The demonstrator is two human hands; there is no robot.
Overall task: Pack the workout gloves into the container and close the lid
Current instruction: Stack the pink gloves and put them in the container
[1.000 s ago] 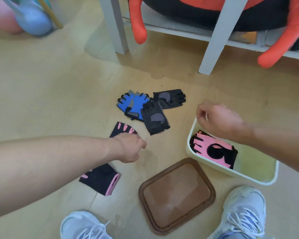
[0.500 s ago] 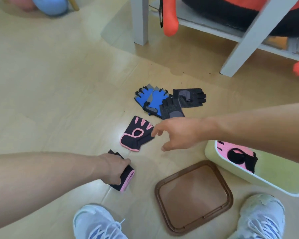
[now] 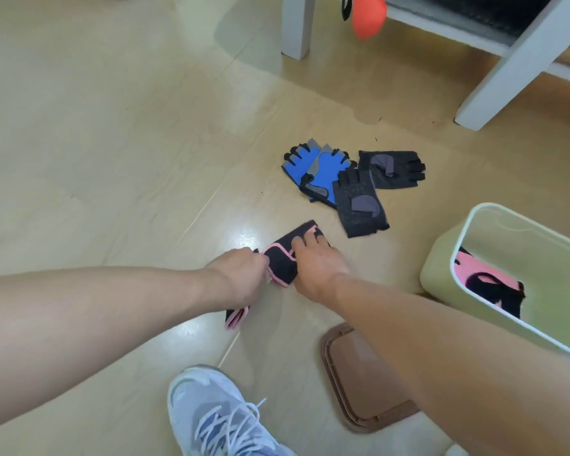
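Right hand (image 3: 316, 264) now pressing pink-trimmed glove (image 3: 282, 258) with spread fingers, left hand (image 3: 241, 278) curled, gripping its edge

Home workout room: wood floor (image 3: 112, 159), white rack (image 3: 507, 70), gloves (image 3: 316, 169).

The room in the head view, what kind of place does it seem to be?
Probably a home workout or storage corner. Workout gloves lie on a pale wood-look floor, beside a white shelf frame from which an orange padded item hangs, possibly exercise gear.
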